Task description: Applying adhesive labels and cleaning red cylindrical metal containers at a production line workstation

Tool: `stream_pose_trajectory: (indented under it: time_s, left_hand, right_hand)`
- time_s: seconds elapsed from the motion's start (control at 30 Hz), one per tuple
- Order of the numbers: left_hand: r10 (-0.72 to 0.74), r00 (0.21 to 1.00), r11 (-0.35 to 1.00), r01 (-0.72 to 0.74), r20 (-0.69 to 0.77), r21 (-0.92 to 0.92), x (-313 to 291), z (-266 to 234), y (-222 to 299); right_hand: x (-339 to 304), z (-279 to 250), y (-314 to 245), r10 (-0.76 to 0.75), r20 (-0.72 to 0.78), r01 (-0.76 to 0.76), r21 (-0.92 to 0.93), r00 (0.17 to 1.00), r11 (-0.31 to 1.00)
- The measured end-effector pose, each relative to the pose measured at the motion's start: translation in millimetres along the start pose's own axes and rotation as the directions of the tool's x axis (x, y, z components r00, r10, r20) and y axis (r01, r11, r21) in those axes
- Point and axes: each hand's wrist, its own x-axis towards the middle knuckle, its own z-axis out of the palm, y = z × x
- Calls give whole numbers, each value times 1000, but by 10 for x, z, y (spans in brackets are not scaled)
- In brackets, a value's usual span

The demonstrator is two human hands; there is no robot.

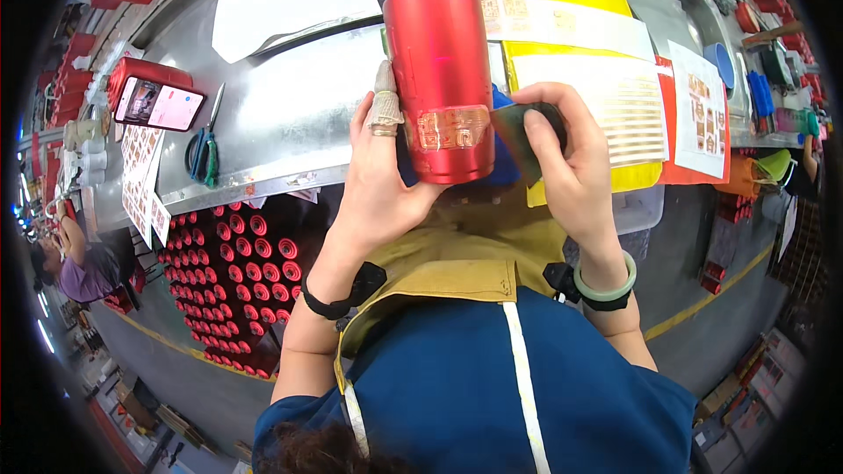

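Note:
A glossy red metal bottle (pixel 439 53) lies in front of me, its narrow neck toward the far side. My left hand (pixel 382 184) is closed round the bottle's left side and near end, with a pale wrap on one finger. Across the bottle's near part sits a gold-patterned clear decal (pixel 452 127). My right hand (pixel 575 149) pinches a dark, flat scraper-like piece (pixel 518 136) between thumb and fingers. That piece's left edge is at the decal's right end; whether it touches I cannot tell.
A metal worktable (pixel 263 114) carries a phone (pixel 158 104), scissors (pixel 204 145) and decal sheets (pixel 140 162) on the left. A yellow sheet (pixel 628 171) and striped white paper (pixel 619 110) lie right. Below left stand rows of red bottles (pixel 241 272). A person (pixel 83 263) is at far left.

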Motion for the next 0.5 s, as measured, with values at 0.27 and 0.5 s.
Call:
stream_pose_trajectory:
  time_s: [0.27,0.5]
  left_hand:
    - [-111,992,993,112,54,-21,-13,-65,95]
    - [-151,988,840,152,44,-521,52,-102,116]
  right_hand:
    - [93,37,-164,145,152,-150,19,978,989]
    - [109,77,-210,238,116,-246,52,964,968]
